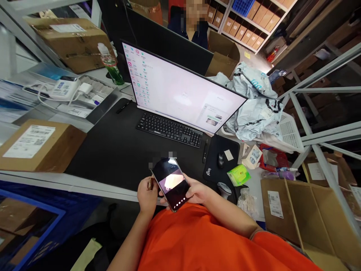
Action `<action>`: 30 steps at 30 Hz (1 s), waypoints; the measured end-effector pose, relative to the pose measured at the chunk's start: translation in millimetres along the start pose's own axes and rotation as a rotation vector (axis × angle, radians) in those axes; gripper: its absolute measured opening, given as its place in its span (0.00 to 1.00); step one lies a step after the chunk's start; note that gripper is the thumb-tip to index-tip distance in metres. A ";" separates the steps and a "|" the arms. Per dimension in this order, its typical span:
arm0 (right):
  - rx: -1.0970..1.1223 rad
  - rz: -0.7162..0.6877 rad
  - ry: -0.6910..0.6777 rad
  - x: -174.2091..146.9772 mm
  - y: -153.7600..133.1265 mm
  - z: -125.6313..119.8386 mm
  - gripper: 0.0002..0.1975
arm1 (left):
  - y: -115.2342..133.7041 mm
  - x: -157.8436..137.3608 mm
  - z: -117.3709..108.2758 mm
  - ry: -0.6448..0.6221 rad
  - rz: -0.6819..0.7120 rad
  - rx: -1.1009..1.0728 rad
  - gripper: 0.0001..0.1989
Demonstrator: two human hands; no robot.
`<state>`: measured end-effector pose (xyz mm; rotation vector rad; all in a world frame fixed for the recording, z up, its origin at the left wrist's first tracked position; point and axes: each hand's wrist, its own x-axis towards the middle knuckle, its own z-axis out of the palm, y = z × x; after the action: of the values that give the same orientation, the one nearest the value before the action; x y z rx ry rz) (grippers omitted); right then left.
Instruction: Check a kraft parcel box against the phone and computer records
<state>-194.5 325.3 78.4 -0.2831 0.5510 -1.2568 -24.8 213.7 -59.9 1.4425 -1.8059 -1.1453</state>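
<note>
A smartphone (172, 184) with its screen lit is held tilted at the desk's front edge, above my lap. My right hand (197, 191) grips its right side, thumb near the lower part of the screen and fingertips behind. At the phone's left edge, my left hand (147, 194) is closed with curled fingers against it; the fingertips are partly hidden. The screen shows a bright picture and a row of small white icons along the bottom. Beyond the phone lies a black keyboard (170, 130), in front of a lit monitor (180, 90).
On the right are a mouse (220, 160), a green packet (239, 175), a scanner (224, 189) and an open carton (278, 210). Plastic mailing bags (254, 116) fill a white basket. Leftward stand a cardboard box (42, 146) and a green bottle (111, 66). A person (194, 35) sits behind the monitors.
</note>
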 end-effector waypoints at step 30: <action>-0.036 -0.290 0.155 -43.7 -4.9 -20.2 0.46 | 12.0 2.5 -19.1 0.062 0.054 0.140 0.10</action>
<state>-218.2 367.3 74.3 -0.3048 0.6837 -1.5596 -15.4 206.6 -40.5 1.4814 -1.9016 -0.9532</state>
